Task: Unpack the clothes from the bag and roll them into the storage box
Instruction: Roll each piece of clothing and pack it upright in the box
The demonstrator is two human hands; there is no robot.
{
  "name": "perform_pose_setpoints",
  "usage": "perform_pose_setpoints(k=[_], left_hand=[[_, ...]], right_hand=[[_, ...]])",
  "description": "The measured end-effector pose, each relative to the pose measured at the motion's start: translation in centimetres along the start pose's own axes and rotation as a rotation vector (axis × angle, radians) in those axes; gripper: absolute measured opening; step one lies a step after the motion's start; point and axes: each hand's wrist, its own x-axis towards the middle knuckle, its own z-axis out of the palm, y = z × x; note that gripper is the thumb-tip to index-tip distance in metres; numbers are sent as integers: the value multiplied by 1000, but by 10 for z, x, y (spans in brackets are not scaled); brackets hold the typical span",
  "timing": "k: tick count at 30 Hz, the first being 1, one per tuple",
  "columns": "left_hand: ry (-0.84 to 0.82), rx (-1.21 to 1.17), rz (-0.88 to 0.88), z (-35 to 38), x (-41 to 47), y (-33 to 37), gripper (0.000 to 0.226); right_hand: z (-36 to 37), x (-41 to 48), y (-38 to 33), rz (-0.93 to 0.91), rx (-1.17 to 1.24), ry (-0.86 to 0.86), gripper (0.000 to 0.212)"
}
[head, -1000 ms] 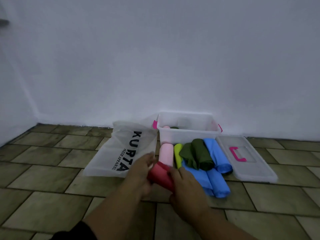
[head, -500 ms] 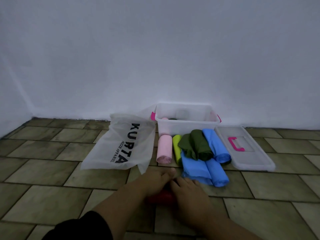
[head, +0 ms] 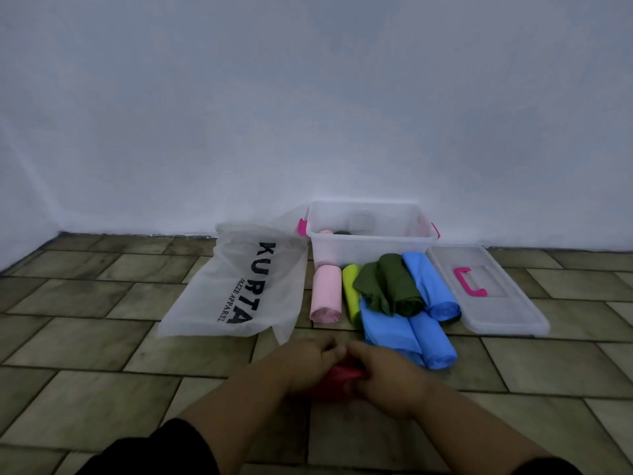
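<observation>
Judging from how things lie, the unpacking looks about done and the boxing barely begun: the bag (head: 239, 286) lies flat and limp on the tiles, seemingly emptied, though its cloudy plastic does not let me be sure. Just right of it the box (head: 370, 250) stands open against the wall, and all that shows inside is a small pink piece (head: 325, 232) and a dark piece (head: 342, 232) at its back left. Its lid (head: 486, 303) lies on the floor to the right. In front of the box, packed side by side, wait the blue rolls (head: 428, 286), a loose green garment (head: 390, 286) draped across them, a pink roll (head: 327, 293) and a lime roll (head: 351, 286), none of them yet put in. Nearest the person, the red cloth (head: 337, 375) sits on the tiles under both hands: the left hand (head: 308, 361) and the right hand (head: 387, 378) have their fingers curled down over it, gripping it between them, knuckles almost touching.
</observation>
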Motion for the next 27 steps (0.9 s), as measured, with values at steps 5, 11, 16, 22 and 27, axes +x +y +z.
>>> perform_pose_setpoints(k=[5, 11, 16, 22, 27], left_hand=[[-35, 106, 82, 2, -2, -8, 32], [131, 247, 136, 5, 0, -5, 33], [617, 76, -48, 33, -14, 4, 48], [449, -1191, -389, 54, -26, 33, 72], [469, -1231, -415, 53, -20, 35, 58]], right_hand=[[5, 3, 5, 13, -176, 67, 8], [26, -10, -5, -149, -353, 236, 31], [15, -9, -15, -49, -345, 265, 12], [8, -7, -23, 234, -67, 193, 21], [20, -22, -24, 254, 157, 195, 21]])
